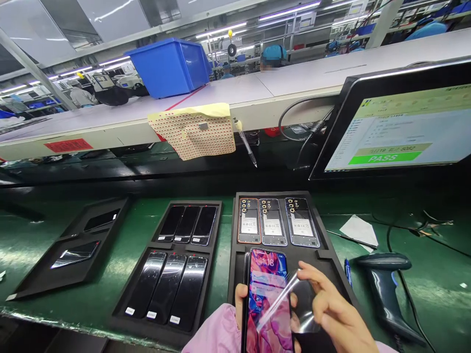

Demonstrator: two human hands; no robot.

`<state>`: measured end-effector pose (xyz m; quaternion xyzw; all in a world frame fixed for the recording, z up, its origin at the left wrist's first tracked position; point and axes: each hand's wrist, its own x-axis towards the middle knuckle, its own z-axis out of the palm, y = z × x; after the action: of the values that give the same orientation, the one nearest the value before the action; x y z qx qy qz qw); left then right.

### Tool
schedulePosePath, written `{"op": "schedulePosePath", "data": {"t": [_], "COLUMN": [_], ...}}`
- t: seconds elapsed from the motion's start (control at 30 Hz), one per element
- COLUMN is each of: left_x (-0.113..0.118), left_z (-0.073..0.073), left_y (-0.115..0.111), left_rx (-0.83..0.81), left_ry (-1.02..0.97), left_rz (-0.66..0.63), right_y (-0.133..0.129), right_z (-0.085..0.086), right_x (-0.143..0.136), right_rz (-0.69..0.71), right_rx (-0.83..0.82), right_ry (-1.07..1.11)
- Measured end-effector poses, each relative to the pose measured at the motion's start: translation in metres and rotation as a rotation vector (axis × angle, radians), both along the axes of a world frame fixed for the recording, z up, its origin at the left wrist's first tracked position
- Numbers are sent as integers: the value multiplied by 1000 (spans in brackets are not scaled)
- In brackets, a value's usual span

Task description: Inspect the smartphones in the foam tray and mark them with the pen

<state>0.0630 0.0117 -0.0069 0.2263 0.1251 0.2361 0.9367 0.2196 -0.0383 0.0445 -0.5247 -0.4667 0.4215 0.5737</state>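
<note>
A phone (270,304) with a lit screen showing 1:18 is held upright in my left hand (241,299), thumb on its left edge and fingertips on its right edge. Over the right part of the screen, my right hand (331,304) pinches a clear film (305,306), which bends up off the glass. Behind the phone is a black foam tray (333,267) with three phones (272,223) in its upper row, their inner parts and cameras showing. Another phone edge shows just left of the lit one.
Left of the hands, a black tray (218,230) holds several dark phones; a tilted tray (69,235) holds two. On the right are a barcode scanner (386,289), a blue pen (348,272), white paper (358,230) and a monitor (397,122) reading PASS. A blue bin (169,68) sits on the shelf.
</note>
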Motion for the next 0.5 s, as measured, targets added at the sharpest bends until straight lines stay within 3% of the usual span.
{"op": "schedulePosePath", "data": {"t": [0.1,0.27,0.37,0.5], "left_x": [0,-1,-1,-1], "left_z": [-1,-5,-5,-5], "left_y": [2,14,17,12], "left_rx": [-119,-293,-331,-311], "left_ry": [104,192,187,167], "left_rz": [-52,-417,-433,-364], "right_y": [9,30,35,38], "right_z": [4,14,15,13], "right_x": [-4,-18,-22,-22], "right_rz": [-95,-122,-155,-182], "right_rx": [-103,-210,-204,-201], "right_ry": [325,648,741,732]}}
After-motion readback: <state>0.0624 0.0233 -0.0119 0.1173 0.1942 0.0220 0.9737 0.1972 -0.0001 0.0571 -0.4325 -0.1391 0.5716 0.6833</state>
